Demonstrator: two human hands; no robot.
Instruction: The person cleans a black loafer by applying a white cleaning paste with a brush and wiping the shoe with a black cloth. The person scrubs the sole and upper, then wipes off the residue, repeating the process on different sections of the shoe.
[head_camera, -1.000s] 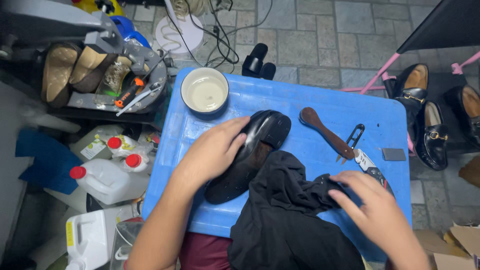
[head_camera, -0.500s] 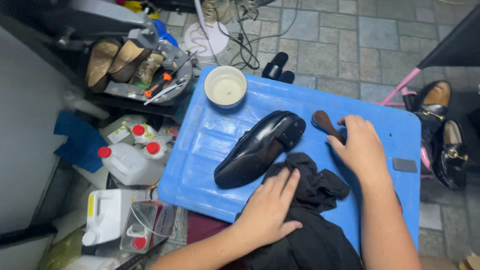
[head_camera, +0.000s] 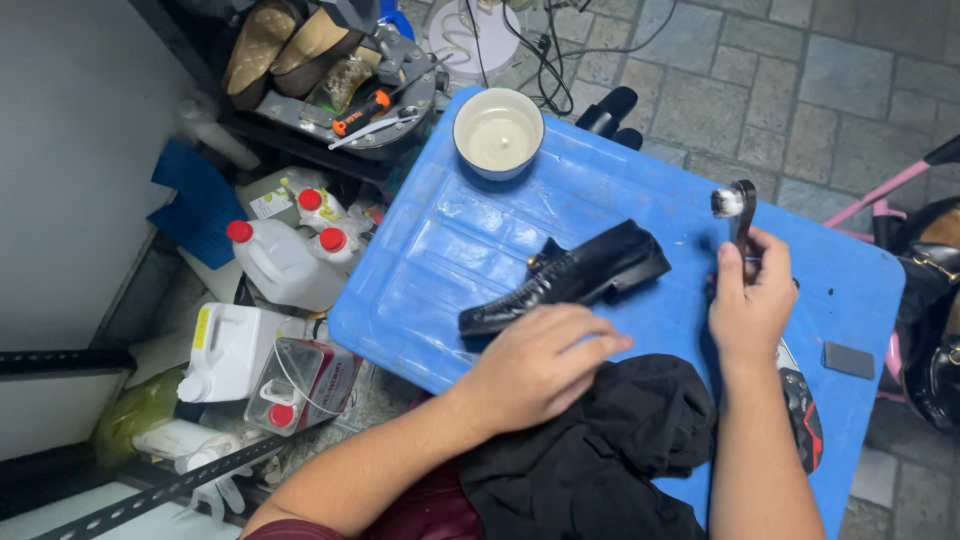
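Resting on the blue table (head_camera: 450, 260), the black shoe (head_camera: 570, 280) lies on its side near the middle, toe toward the left edge. The left hand (head_camera: 535, 365) lies on its near side, fingers loosely spread, pressing rather than clamped. If that hand slackens, the glossy shoe could slide on the smooth plastic toward the near-left edge and drop among the jugs (head_camera: 280, 265) on the floor. A black cloth (head_camera: 600, 450) bunches just near the hand and could snag the wrist or drag across the shoe. The cream bowl (head_camera: 498, 133) stands at the far edge; a bump to the table could tip it off. The right hand (head_camera: 750, 300) is closed around a dark-handled brush (head_camera: 737, 205), held upright to the right of the shoe; whatever coats its pale tip could drip or fling onto the table. The right hand hides most of the handle, the left hand covers part of the shoe, and an object beside the right forearm is too hidden to identify.
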